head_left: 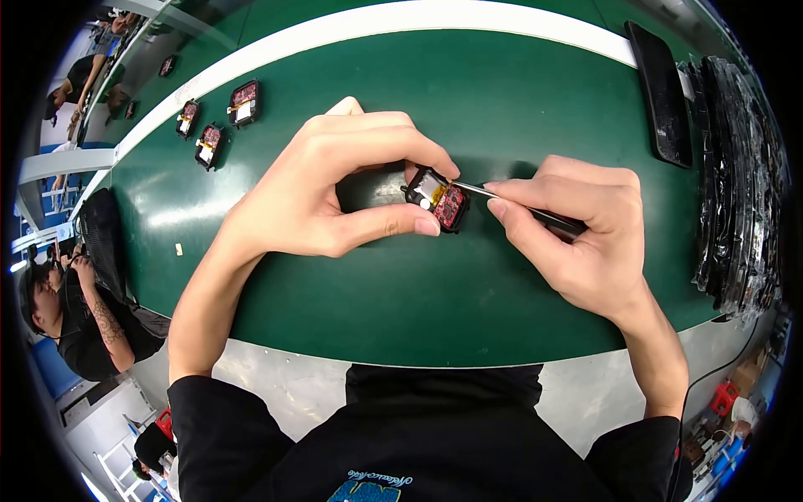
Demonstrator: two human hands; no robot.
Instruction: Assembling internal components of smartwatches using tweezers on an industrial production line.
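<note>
My left hand (351,184) grips a small black device casing (438,199) between thumb and fingers, above the green tabletop. Inside the casing show a silvery battery-like block, yellow tape and a red circuit board. In my right hand (585,222) is a slim tool with a dark handle and a thin metal shank, perhaps tweezers (474,190). Its tip reaches the casing's upper edge, close to my left index finger. Whether the tip touches the board I cannot tell.
Three similar open casings (244,104) lie at the far left of the green table (401,309). A black phone-like slab (659,94) and a stack of plastic-wrapped black trays (726,184) stand at the right. A seated person (92,309) is beyond the left edge.
</note>
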